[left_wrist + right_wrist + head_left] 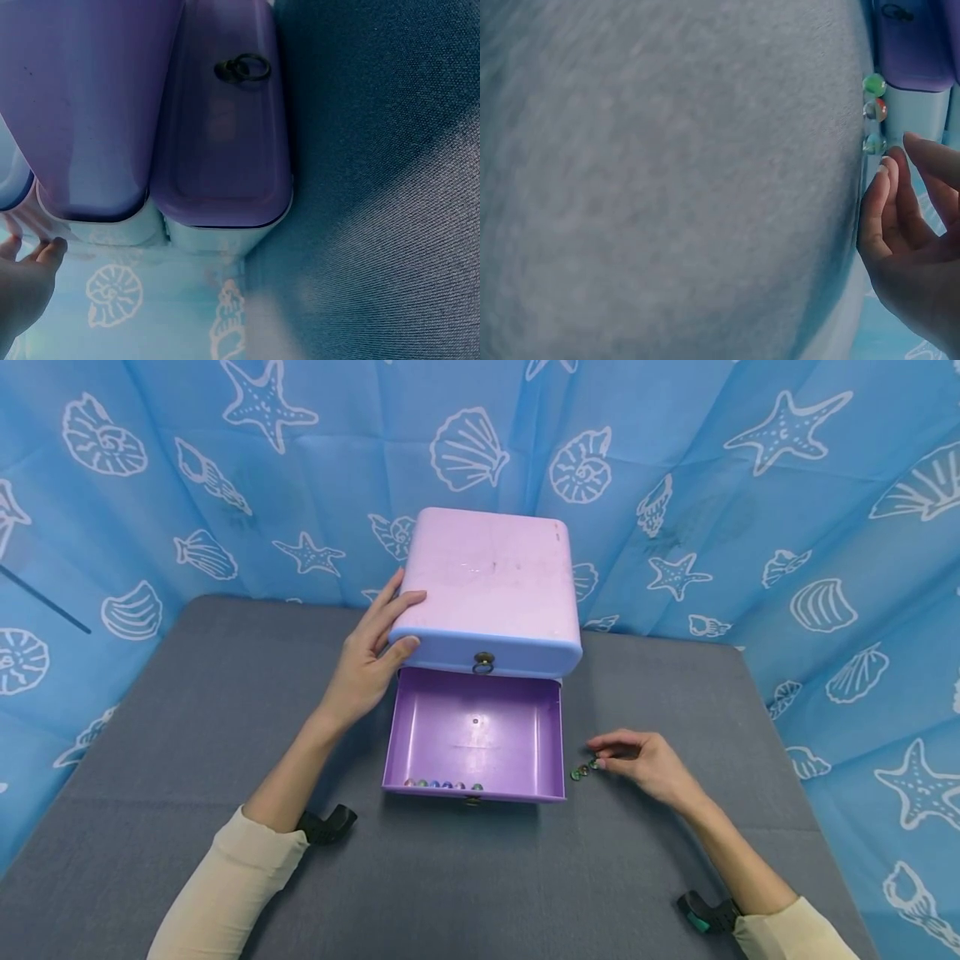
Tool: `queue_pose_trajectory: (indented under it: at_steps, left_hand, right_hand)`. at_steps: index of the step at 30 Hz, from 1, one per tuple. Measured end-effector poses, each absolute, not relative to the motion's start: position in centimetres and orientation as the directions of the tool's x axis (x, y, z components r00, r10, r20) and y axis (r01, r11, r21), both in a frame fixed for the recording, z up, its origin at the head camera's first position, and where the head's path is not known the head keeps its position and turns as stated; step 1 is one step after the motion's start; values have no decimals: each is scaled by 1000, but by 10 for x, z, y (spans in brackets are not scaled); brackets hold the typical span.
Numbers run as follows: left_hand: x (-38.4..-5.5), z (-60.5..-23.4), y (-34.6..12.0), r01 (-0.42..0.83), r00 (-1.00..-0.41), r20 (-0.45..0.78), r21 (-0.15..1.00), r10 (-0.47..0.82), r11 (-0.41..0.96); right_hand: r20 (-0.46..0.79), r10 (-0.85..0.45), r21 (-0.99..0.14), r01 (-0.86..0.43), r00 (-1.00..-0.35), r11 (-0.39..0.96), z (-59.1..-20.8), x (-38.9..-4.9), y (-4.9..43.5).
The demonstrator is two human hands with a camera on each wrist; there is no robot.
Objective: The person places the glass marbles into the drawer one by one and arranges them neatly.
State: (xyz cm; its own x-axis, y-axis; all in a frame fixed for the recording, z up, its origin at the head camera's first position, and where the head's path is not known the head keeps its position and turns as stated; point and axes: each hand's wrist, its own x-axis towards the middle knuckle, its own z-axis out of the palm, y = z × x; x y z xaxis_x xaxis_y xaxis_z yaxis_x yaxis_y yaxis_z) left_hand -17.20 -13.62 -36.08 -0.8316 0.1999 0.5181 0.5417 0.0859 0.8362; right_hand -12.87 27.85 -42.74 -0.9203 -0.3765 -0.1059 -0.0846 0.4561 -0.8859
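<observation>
My left hand (367, 656) rests on the left front corner of a small drawer cabinet (487, 572). Its thumb lies against the blue front, and its other fingers are spread over the top and side. Below the blue drawer (442, 652) a purple drawer (517, 735) is pulled out, with several glass marbles (447, 785) lined up along its front wall. To the right, my right hand (637, 762) is low over the cloth beside three marbles (874, 110) in a row. Its fingertips (886, 163) are by the nearest marble, thumb and fingers apart.
A lower purple drawer (217, 142) with a ring handle is closed under the pulled-out one. Grey cloth (315, 893) covers the table. Behind it hangs a blue curtain (510, 460) with shells and starfish.
</observation>
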Motion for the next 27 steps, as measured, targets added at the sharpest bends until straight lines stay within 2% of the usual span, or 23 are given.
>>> queue_pose_trajectory:
  at_steps: [8, 16, 22, 27]
  left_hand:
    - [-171, -361, -136, 536, -835, 512, 840, 202, 85]
    - [-171, -360, -136, 532, -837, 508, 842, 203, 88]
    - [-171, -360, -136, 524, -842, 500, 847, 201, 89]
    - [-172, -361, -136, 528, -840, 505, 845, 197, 85]
  right_hand:
    - [-91, -404, -876, -120, -910, 468, -436, -131, 284]
    - [-61, -394, -792, -196, -917, 578, -437, -130, 280]
    - [-72, -352, -715, -198, -933, 670, -435, -130, 275]
    - [-94, -341, -710, -177, -935, 682, -435, -132, 275]
